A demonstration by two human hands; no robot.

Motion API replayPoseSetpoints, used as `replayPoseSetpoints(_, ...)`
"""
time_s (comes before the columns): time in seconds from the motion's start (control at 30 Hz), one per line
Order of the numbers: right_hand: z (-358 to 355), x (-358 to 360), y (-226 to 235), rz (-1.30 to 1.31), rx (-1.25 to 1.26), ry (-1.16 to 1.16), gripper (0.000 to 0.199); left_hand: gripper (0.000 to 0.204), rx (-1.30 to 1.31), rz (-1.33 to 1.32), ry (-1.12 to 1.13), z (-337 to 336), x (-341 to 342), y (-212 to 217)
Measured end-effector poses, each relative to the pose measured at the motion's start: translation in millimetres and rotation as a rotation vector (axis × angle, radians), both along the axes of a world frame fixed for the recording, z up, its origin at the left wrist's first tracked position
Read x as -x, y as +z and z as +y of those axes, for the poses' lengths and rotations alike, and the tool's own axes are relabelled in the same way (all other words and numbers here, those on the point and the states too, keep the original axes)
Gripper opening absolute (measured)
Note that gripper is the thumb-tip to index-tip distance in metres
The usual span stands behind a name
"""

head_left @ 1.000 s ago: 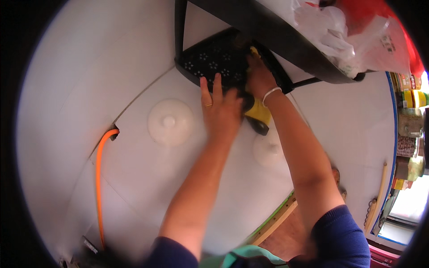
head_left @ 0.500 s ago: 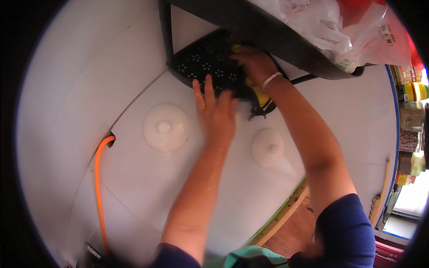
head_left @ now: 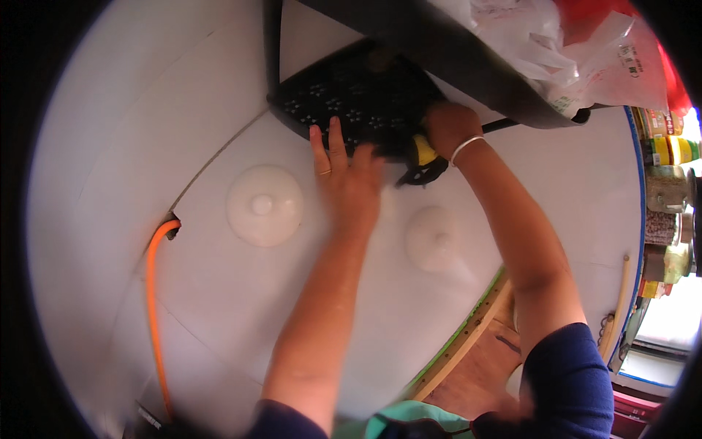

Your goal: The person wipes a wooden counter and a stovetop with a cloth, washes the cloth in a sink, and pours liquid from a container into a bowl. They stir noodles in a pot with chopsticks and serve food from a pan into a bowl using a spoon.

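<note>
A black corner shelf board [head_left: 344, 95] with star-shaped holes sits in a dark frame against the white wall. My left hand [head_left: 347, 183] rests on its front edge, index and middle fingers stretched out and spread; a ring is on one finger. At the board's right end is my right hand [head_left: 452, 132], curled closed, with a white bracelet at the wrist. Its fingertips are hidden, and whatever they hold cannot be made out. Touching or just beside it is a yellow piece [head_left: 424, 151], with a black strap-like part [head_left: 423, 174] hanging below the board edge.
Above, a dark shelf rim [head_left: 468, 55] carries crumpled plastic bags [head_left: 526, 44]. Two round white lids or knobbed discs [head_left: 263, 205] show on the white surface below. An orange hose [head_left: 153, 314] emerges from a hole at left. Jars and packets [head_left: 669, 197] line the right side.
My right hand has drawn back from the middle of the board toward its right end. My left hand stays at the front edge. The whole view has shifted slightly.
</note>
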State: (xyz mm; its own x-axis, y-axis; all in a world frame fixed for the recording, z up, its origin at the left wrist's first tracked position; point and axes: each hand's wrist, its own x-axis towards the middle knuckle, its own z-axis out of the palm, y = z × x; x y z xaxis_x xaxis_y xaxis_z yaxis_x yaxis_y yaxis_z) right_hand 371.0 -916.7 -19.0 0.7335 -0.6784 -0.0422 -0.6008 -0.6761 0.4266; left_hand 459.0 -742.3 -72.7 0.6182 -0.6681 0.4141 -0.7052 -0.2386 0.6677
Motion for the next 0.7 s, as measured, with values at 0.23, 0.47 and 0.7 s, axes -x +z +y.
replayPoseSetpoints(0.23,-12.0,-54.9,-27.8,-0.584,-0.073,0.155,0.026,0.016,0.010,0.014,-0.044,-0.9,1.8,4.4)
replayPoseSetpoints(0.47,45.0,-139.7,-9.4,-0.597,-0.769,0.123,0.024,0.019,0.046,-0.030,0.002,-2.0,-0.5,-2.5)
replayPoseSetpoints(0.7,30.5,-108.7,20.7,-0.102,-1.009,0.165,0.028,0.025,0.036,-0.079,-0.017,1.8,-0.6,-1.2)
